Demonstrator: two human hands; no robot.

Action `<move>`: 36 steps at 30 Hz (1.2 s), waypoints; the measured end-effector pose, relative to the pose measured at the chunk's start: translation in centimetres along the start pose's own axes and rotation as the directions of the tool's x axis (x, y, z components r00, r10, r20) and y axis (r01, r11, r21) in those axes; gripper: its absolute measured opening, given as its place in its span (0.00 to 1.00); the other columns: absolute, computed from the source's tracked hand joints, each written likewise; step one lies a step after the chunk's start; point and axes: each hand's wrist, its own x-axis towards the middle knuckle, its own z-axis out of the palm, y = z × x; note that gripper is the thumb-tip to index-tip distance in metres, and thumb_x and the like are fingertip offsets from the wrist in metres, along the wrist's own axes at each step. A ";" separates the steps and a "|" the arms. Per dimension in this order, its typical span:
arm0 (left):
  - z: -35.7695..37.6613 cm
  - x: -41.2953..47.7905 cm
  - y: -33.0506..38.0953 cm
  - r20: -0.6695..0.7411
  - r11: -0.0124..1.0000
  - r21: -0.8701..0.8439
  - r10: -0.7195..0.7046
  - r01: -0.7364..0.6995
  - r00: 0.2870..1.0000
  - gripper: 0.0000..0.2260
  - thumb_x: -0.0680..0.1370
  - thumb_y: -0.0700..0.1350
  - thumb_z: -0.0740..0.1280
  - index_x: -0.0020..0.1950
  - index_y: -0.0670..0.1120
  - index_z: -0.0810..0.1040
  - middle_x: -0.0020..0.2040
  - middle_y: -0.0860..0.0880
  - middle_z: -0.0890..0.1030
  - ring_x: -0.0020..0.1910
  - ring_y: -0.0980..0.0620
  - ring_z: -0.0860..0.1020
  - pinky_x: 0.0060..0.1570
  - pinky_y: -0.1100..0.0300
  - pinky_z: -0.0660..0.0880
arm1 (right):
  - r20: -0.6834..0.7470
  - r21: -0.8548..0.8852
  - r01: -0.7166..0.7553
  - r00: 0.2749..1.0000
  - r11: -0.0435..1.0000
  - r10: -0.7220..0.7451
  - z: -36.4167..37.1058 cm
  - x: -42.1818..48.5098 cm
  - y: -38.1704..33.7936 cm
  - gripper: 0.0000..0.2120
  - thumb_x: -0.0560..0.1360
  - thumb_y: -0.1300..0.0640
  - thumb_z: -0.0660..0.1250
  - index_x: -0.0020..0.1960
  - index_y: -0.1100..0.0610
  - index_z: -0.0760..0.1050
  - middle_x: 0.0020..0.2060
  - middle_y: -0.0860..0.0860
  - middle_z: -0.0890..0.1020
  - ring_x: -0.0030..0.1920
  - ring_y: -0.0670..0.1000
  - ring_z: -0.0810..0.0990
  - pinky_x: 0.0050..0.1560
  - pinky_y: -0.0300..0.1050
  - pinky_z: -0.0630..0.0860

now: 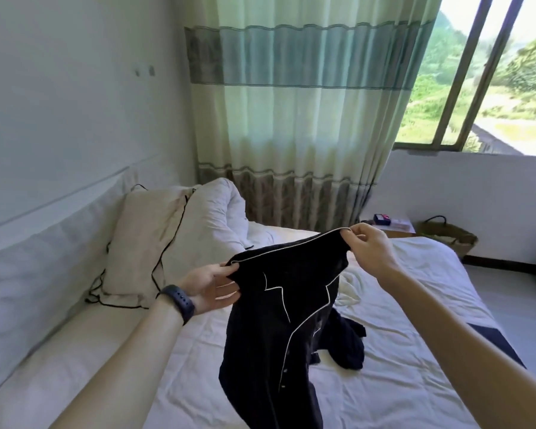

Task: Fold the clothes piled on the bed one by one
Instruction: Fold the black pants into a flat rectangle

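A black pyjama shirt with white piping (279, 323) hangs in the air over the white bed (399, 382), its lapels facing me. My left hand (209, 286) pinches the left end of its collar edge. My right hand (369, 247) pinches the right end, held higher and farther away. The shirt's lower part droops down to the sheet. A second dark garment (351, 342) lies crumpled on the bed behind the shirt, and a white cloth (348, 287) lies rumpled just beyond it.
A pillow with black trim (146, 243) and a bunched white duvet (217, 215) sit at the head of the bed on the left. A dark folded item (492, 340) lies at the bed's right edge. A nightstand (390, 226) and a woven basket (446, 235) stand by the window wall.
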 end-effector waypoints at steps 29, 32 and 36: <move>-4.6 1.4 7.6 0.094 -0.074 0.995 0.557 -0.063 0.825 0.09 0.69 0.49 0.74 0.39 0.55 0.73 0.39 0.56 0.79 0.42 0.50 0.80 0.40 0.59 0.75 | 0.148 0.447 -0.315 0.949 0.837 0.278 3.3 -3.7 -2.2 0.10 0.84 0.56 0.63 0.59 0.62 0.78 0.46 0.55 0.80 0.46 0.53 0.79 0.47 0.46 0.75; -4.8 1.5 5.9 0.127 -0.217 0.976 0.549 -0.006 0.826 0.10 0.72 0.56 0.69 0.42 0.54 0.69 0.45 0.53 0.80 0.44 0.48 0.80 0.43 0.54 0.77 | 0.128 0.410 -0.299 0.954 0.862 0.270 3.4 -3.5 -1.9 0.10 0.84 0.57 0.63 0.55 0.63 0.79 0.44 0.57 0.79 0.43 0.52 0.78 0.42 0.46 0.72; -3.2 2.2 2.0 0.284 -0.595 0.796 0.524 0.107 0.803 0.07 0.80 0.52 0.60 0.57 0.55 0.66 0.53 0.52 0.78 0.52 0.46 0.82 0.38 0.55 0.67 | 0.126 0.386 -0.309 0.951 0.869 0.283 4.4 -3.5 -1.1 0.11 0.83 0.55 0.64 0.48 0.61 0.79 0.40 0.56 0.81 0.41 0.54 0.82 0.43 0.51 0.78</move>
